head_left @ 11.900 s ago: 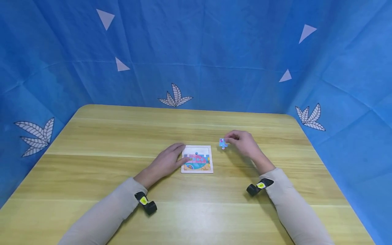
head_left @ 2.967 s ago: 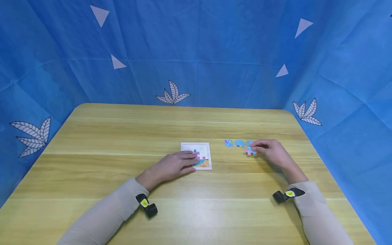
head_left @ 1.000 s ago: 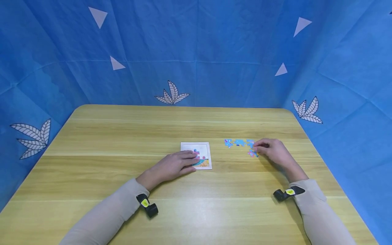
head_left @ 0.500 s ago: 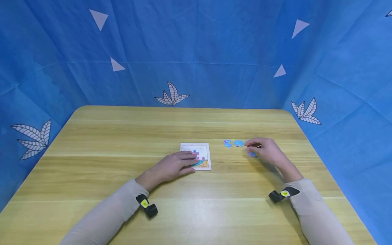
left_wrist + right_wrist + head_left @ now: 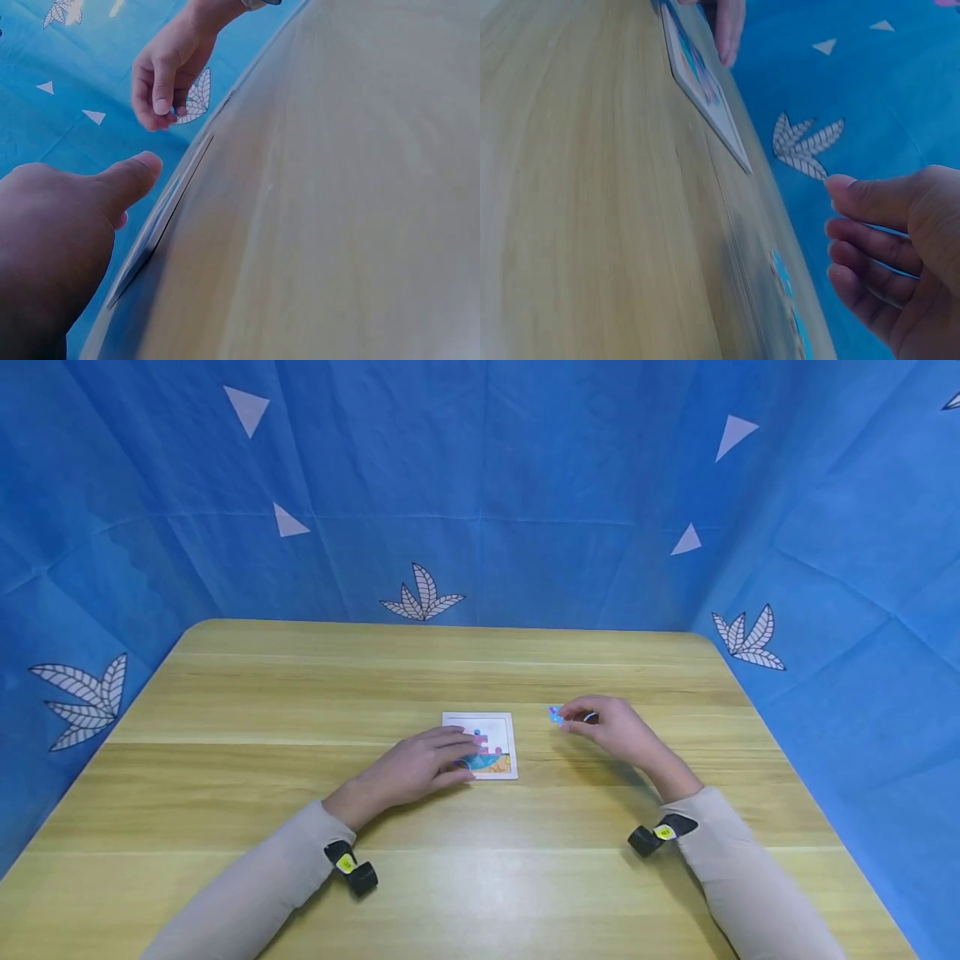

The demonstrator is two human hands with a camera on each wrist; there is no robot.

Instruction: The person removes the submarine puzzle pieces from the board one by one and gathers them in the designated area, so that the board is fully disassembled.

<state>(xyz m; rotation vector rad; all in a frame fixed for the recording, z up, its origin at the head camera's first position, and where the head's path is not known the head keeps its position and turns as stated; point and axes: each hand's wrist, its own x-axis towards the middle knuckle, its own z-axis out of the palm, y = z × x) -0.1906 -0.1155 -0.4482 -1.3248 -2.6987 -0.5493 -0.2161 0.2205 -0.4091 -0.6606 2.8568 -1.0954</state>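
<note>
My left hand [image 5: 408, 768] rests on the left part of a white-framed puzzle [image 5: 513, 760], fingers spread over it. Blue, pink and sandy pieces show in its lower part, and bare white backing above. To the right, my right hand [image 5: 618, 731] hovers with thumb and fingertips apart at a small blue puzzle piece [image 5: 554, 714] and covers other loose pieces. In the right wrist view no piece shows between the fingers of my right hand [image 5: 904, 247]; two blue pieces [image 5: 782, 271] lie flat on the table. The left wrist view shows the frame [image 5: 161, 221] edge-on beneath my left hand [image 5: 67, 225].
The wooden table [image 5: 450, 877] has rounded far corners. A blue curtain [image 5: 480, 460] with white triangles and leaf prints hangs behind it and at both sides. Black wrist cameras are strapped over both sleeves.
My right hand has moved left along the loose pieces, from the right end to the leftmost. My left hand has shifted slightly left. Earlier, more pieces lay in the frame and my right hand held one.
</note>
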